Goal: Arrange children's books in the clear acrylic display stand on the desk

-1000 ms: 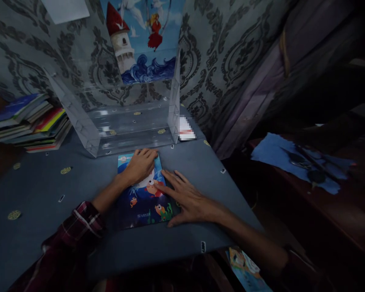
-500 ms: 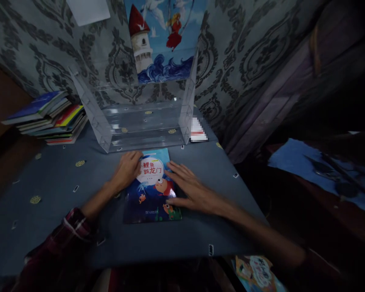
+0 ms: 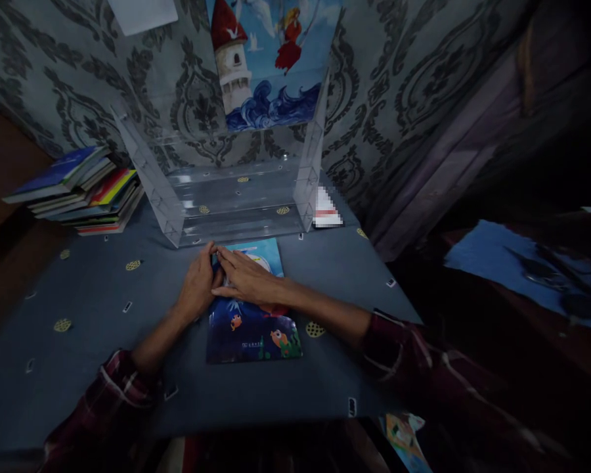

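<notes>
A blue children's picture book [image 3: 253, 332] lies flat on the table, its cover facing up with cartoon fish and a round white title patch. At the book's upper left edge, my left hand [image 3: 197, 279] is closed, with its bent fingers against that edge. My right hand [image 3: 249, 279] lies across the upper cover with its fingers stretched out flat to the left, the tips meeting my left hand. Most of the title is hidden under it.
Behind the book stands a clear plastic rack [image 3: 236, 220]. A stack of books [image 3: 98, 197] is at the left, and a white triangular item [image 3: 326, 209] sits right of the rack. A patterned cloth [image 3: 142, 414] covers the table. Blue cloth [image 3: 487, 256] lies farther right.
My right hand has moved left from the book's right edge across the cover, up to my left hand. My left hand stays at the left edge; the view has shifted slightly.
</notes>
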Available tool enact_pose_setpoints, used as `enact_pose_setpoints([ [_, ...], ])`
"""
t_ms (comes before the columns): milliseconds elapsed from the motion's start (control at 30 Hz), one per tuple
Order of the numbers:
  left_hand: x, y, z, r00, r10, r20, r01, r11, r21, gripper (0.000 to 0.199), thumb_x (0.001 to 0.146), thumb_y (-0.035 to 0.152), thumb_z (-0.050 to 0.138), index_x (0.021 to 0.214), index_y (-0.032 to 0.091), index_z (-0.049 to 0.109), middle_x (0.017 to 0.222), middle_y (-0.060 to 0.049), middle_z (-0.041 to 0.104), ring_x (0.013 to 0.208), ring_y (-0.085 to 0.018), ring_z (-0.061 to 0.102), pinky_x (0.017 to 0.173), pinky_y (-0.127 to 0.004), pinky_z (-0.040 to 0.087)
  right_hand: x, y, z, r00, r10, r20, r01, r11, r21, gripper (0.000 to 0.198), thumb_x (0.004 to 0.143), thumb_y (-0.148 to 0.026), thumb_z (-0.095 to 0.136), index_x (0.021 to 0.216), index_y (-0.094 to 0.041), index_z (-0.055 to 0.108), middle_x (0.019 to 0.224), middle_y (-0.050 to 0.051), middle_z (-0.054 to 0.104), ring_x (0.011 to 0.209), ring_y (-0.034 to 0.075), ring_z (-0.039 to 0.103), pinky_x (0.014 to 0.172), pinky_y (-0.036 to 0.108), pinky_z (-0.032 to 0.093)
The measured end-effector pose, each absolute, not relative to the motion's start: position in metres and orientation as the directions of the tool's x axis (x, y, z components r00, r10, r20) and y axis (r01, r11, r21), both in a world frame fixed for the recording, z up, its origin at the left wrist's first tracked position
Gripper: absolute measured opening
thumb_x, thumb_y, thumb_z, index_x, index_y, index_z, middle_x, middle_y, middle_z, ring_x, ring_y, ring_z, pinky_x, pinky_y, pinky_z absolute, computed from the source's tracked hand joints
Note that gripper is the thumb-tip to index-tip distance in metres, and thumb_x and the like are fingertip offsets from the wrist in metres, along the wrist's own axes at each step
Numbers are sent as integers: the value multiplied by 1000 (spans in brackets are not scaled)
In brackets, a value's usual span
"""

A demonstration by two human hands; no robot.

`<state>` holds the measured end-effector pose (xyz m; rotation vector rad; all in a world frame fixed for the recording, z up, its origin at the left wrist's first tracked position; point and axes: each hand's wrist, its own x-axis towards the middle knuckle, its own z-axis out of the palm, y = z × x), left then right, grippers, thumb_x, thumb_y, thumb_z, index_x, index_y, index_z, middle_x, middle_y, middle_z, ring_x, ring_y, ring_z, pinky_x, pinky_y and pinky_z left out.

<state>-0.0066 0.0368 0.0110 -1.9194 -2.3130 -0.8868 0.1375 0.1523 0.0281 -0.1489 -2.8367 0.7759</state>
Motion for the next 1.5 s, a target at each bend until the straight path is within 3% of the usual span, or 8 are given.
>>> enact_pose_setpoints([
  [233, -3, 40, 11, -222, 900, 376, 935, 86, 344, 50, 99, 25, 46, 146, 17, 36, 137, -18, 60, 128, -29, 60, 110, -51, 48, 180, 177, 21, -955, 259, 146, 165, 869, -466, 81, 100, -65, 45, 154, -6, 41, 168, 23, 28, 157, 34, 27, 129, 53, 29],
  [467, 0, 41, 14, -228, 906, 357, 950, 127, 285, 43, 98, 23, 43, 139, 13, 46, 130, -18, 64, 120, -30, 61, 106, -50, 49, 223, 202, 15, -931, 335, 144, 225, 840, -494, 69, 104, -56, 44, 158, -14, 38, 169, 17, 26, 157, 31, 27, 129, 58, 25],
  [667, 5, 44, 32, -148, 953, 265, 988, 127, 93, 33, 97, 18, 44, 125, 15, 61, 135, -20, 62, 131, -35, 54, 108, -55, 45, 224, 209, 7, -918, 350, 188, 207, 826, -524, 56, 106, -43, 44, 157, -21, 40, 170, 12, 28, 155, 30, 32, 127, 61, 25],
  [767, 15, 46, 40, -26, 970, 240, 999, 15, 48, 34, 98, 18, 44, 126, 15, 63, 140, -21, 59, 141, -38, 44, 112, -60, 39, 223, 210, 7, -914, 356, 194, 200, 812, -548, 52, 107, -37, 42, 156, -22, 41, 170, 11, 29, 156, 28, 31, 127, 61, 24],
  [900, 46, 42, 42, 245, 942, 228, 944, -286, 165, 35, 103, 29, 46, 134, 19, 61, 145, -16, 57, 144, -34, 42, 115, -59, 39, 223, 211, 6, -909, 355, 221, 176, 804, -569, 50, 107, -36, 40, 155, -20, 42, 170, 12, 30, 156, 27, 30, 127, 61, 22],
  [1033, 78, 23, 42, 434, 872, 225, 837, -483, 257, 37, 103, 24, 48, 138, 25, 61, 143, -13, 58, 144, -31, 43, 116, -58, 40, 223, 209, 8, -911, 352, 215, 182, 810, -557, 54, 106, -40, 44, 154, -18, 42, 170, 14, 28, 155, 30, 31, 127, 63, 20],
  [1300, 92, -6, 48, 584, 793, 174, 739, -608, 289, 48, 95, 11, 55, 138, 31, 63, 151, -11, 54, 146, -31, 42, 121, -65, 30, 222, 206, 10, -915, 340, 216, 190, 837, -514, 57, 104, -44, 47, 154, -16, 42, 170, 15, 27, 156, 32, 30, 126, 64, 20],
  [1500, 92, -6, 45, 601, 777, 188, 750, -629, 206, 46, 96, 14, 57, 138, 32, 64, 149, -12, 56, 144, -31, 44, 119, -63, 34, 221, 202, 11, -907, 362, 216, 218, 841, -495, 58, 104, -42, 46, 155, -16, 40, 170, 15, 28, 155, 32, 31, 127, 63, 18],
])
